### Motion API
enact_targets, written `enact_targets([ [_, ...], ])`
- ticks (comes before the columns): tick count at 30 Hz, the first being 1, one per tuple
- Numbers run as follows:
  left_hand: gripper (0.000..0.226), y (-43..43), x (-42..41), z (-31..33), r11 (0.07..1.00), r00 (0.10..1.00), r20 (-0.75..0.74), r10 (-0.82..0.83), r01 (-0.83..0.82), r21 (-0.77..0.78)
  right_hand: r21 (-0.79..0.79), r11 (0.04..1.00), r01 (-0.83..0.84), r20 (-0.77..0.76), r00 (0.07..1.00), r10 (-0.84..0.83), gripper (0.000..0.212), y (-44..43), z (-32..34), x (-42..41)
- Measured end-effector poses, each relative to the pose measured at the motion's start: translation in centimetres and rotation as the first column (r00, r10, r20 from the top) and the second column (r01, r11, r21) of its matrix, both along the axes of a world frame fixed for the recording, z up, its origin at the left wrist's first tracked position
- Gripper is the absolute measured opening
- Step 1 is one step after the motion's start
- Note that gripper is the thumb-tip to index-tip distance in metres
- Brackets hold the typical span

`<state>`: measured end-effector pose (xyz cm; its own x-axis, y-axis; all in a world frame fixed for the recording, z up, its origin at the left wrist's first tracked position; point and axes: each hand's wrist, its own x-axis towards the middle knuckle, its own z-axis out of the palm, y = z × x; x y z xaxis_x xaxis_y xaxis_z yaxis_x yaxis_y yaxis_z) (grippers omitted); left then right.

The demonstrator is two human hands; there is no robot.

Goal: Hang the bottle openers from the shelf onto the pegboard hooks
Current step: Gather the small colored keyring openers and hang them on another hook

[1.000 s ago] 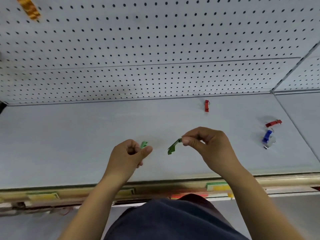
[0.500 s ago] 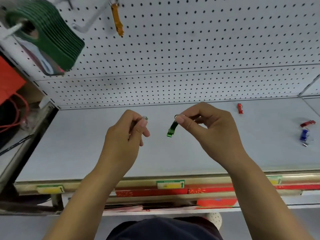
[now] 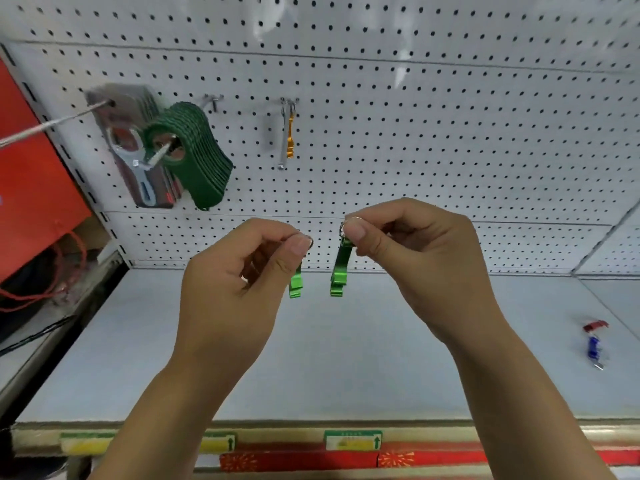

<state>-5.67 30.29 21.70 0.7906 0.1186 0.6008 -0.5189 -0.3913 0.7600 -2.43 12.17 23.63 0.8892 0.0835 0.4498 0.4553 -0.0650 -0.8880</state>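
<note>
Two green bottle openers held before the pegboard [image 3: 450,133].
Your left hand [image 3: 239,271] pinched the left opener [image 3: 295,284], your right hand [image 3: 412,251] the right opener [image 3: 338,271] by its ring; both dangled above the shelf [image 3: 346,358].

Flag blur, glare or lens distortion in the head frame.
Head view: wide-angle bows the seams of the white perforated pegboard; streaks near its top and around the stacked dark green openers look like motion blur; the small blue opener at far right is soft; the two bright green metal openers in the fingers are sharp; lighting flat, no hard glare.
</note>
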Motion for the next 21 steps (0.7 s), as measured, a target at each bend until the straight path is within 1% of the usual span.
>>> enact_targets([
  [4,0.01,0.3,0.7,1.8,1.0,0.984,0.178,0.007,-0.009,0.008,0.021,1.0,0.013,0.037,0.999,-0.014,0.008,0.6,1.7,0.4],
  [6,0.007,0.3,1.2,2.6,0.999,0.969,0.246,0.021,-0.014,-0.031,0.039,0.999,0.021,0.041,0.999,-0.023,0.007,0.8,2.2,0.6],
  [8,0.005,0.4,1.9,3.2,0.995,0.964,0.264,0.032,-0.007,-0.095,0.044,0.999,0.029,0.033,0.999,-0.03,0.004,0.9,2.4,0.8],
  [11,0.004,0.4,3.1,3.5,0.977,0.984,0.177,0.034,0.004,-0.212,0.045,0.998,0.033,0.023,0.999,-0.035,0.002,1.0,2.5,1.0],
  [13,0.005,0.5,3.7,3.5,0.933,0.996,0.073,-0.046,0.069,-0.354,0.043,0.999,0.032,0.025,0.999,-0.033,0.002,1.1,2.6,1.1],
  [17,0.023,0.9,4.4,3.4,0.811,0.968,-0.086,-0.235,0.147,-0.567,0.035,0.999,0.015,0.04,0.999,-0.017,0.002,1.5,3.1,1.0],
  [19,0.02,1.1,4.7,3.6,0.762,0.942,-0.132,-0.309,0.162,-0.627,0.023,1.0,0.008,0.052,0.999,-0.01,0.003,1.8,3.3,1.0],
  [21,0.018,1.3,5.1,3.8,0.748,0.928,-0.158,-0.338,0.163,-0.644,0.007,1.0,0.011,0.064,0.998,-0.012,0.003,2.2,3.4,1.1],
])
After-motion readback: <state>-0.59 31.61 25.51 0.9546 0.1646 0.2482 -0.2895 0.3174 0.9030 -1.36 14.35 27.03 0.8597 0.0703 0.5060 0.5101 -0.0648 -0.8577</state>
